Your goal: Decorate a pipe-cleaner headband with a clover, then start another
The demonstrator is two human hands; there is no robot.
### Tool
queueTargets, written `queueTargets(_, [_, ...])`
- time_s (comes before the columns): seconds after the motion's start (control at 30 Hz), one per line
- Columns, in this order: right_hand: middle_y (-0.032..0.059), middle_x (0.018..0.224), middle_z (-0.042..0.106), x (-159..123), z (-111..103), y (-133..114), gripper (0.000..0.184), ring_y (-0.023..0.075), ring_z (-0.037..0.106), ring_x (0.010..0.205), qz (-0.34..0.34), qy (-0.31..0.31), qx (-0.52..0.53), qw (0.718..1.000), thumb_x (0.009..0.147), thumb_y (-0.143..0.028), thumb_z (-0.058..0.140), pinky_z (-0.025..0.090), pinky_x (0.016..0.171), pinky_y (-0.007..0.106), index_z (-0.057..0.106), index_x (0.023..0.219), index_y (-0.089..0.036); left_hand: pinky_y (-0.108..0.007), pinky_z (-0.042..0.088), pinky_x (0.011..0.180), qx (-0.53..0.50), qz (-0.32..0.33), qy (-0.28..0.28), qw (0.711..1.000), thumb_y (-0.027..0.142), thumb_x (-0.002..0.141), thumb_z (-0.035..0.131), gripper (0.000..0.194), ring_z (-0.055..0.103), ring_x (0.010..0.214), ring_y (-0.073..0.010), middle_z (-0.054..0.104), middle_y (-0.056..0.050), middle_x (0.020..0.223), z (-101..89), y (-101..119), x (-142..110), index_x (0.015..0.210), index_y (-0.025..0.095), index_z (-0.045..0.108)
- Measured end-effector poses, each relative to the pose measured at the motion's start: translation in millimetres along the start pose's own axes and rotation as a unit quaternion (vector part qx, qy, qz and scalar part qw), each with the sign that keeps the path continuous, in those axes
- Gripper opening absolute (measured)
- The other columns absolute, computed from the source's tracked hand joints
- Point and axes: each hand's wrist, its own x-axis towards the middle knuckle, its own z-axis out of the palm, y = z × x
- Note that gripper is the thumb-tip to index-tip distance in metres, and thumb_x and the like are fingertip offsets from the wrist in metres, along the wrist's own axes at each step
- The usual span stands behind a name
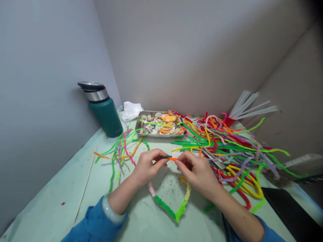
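The left hand (148, 166) and right hand (199, 169) pinch a fuzzy loop (165, 206) between closed thumbs and fingertips, at either side of an orange stretch (172, 159), over the tabletop (141, 218) in front of the shell tray (164, 135). This looks like a joining or twisting step; the next move likely calls for a steady left pinch while the right turns.

Head view — facing forward; downward

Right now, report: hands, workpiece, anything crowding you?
Left hand, right hand: both pinching orange-green fuzzy strip. Multicolored fuzzy band below, bent to a point. Scissors and loose pipe cleaners just beyond right hand.
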Motion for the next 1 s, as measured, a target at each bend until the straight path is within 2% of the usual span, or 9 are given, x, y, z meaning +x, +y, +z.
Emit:
queueTargets(0.2, [-0.0013, 0.061, 0.058, -0.4, 1.4, 2.8, 0.013, 0.0116, 0.052, 0.054, 0.011, -0.001, 0.003, 1.0, 0.083, -0.023, 0.049, 0.036, 0.053, 0.022, 0.054, 0.072, -0.019, -0.022, 0.048, 0.064, -0.035, -0.043, -0.012, 0.998, 0.024, 0.078, 0.058, 0.018, 0.063, 0.07, -0.014, 0.067, -0.005, 0.081, 2.1, -2.4, 0.2, 0.094, 0.016, 0.059])
queueTargets(0.3, [-0.0012, 0.063, 0.059, -0.9, 2.2, 4.1, 0.013, 0.0116, 0.053, 0.054, 0.014, -0.003, 0.012, 1.0, 0.084, -0.024, 0.049, 0.037, 0.053, 0.022, 0.054, 0.073, -0.02, -0.022, 0.047, 0.064, -0.016, -0.038, -0.004, 0.999, 0.023, 0.075, 0.062, 0.026, 0.062, 0.072, -0.0143, 0.067, -0.006, 0.088, 3.1, -3.9, 0.4, 0.099, 0.017, 0.059])
queueTargets(0.43, [-0.0009, 0.063, 0.059, -0.7, 2.0, 3.2, 0.012, 0.0116, 0.053, 0.055, 0.02, -0.006, 0.027, 0.999, 0.084, -0.025, 0.049, 0.037, 0.053, 0.022, 0.053, 0.074, -0.019, -0.023, 0.048, 0.062, -0.03, -0.051, -0.008, 0.998, 0.024, 0.077, 0.059, 0.019, 0.063, 0.069, -0.0147, 0.066, -0.006, 0.085, 3.4, -4.0, 0.5, 0.095, 0.016, 0.06])
queueTargets(0.53, [-0.0013, 0.064, 0.058, 0.0, 0.8, 1.1, 0.009, 0.0118, 0.052, 0.055, 0.024, -0.022, 0.035, 0.999, 0.085, -0.026, 0.049, 0.037, 0.052, 0.022, 0.054, 0.085, -0.019, -0.023, 0.05, 0.06, -0.075, -0.062, -0.008, 0.995, 0.023, 0.079, 0.056, 0.015, 0.065, 0.065, -0.0143, 0.066, -0.004, 0.08, 3.9, -3.5, -0.2, 0.092, 0.016, 0.057])
queueTargets(0.63, [-0.0029, 0.061, 0.053, 0.0, 0.0, 0.0, 0.019, 0.0118, 0.05, 0.053, 0.019, -0.037, 0.021, 0.999, 0.086, -0.027, 0.049, 0.036, 0.05, 0.021, 0.053, 0.102, -0.019, -0.021, 0.049, 0.059, -0.084, -0.047, -0.009, 0.995, 0.023, 0.08, 0.055, 0.014, 0.065, 0.064, -0.0138, 0.065, -0.003, 0.076, 4.4, -2.3, -1.3, 0.092, 0.016, 0.056])
queueTargets(0.73, [-0.0029, 0.062, 0.053, -1.0, 1.0, 0.6, 0.023, 0.0114, 0.049, 0.054, -0.01, -0.045, 0.017, 0.999, 0.087, -0.025, 0.047, 0.036, 0.052, 0.021, 0.054, 0.109, -0.02, -0.02, 0.049, 0.058, -0.09, -0.035, -0.021, 0.995, 0.022, 0.08, 0.055, 0.016, 0.066, 0.064, -0.0133, 0.065, -0.003, 0.076, 4.5, -0.9, -2.5, 0.094, 0.016, 0.057])
queueTargets(1.0, [-0.0017, 0.068, 0.056, -3.4, 6.2, 3.2, 0.015, 0.0108, 0.05, 0.059, -0.041, -0.03, 0.053, 0.997, 0.088, -0.021, 0.046, 0.036, 0.059, 0.022, 0.058, 0.097, -0.02, -0.019, 0.049, 0.055, -0.098, -0.017, -0.02, 0.995, 0.018, 0.08, 0.055, 0.012, 0.065, 0.059, -0.0121, 0.065, -0.003, 0.074, 4.2, -2.5, -3.0, 0.09, 0.014, 0.06])
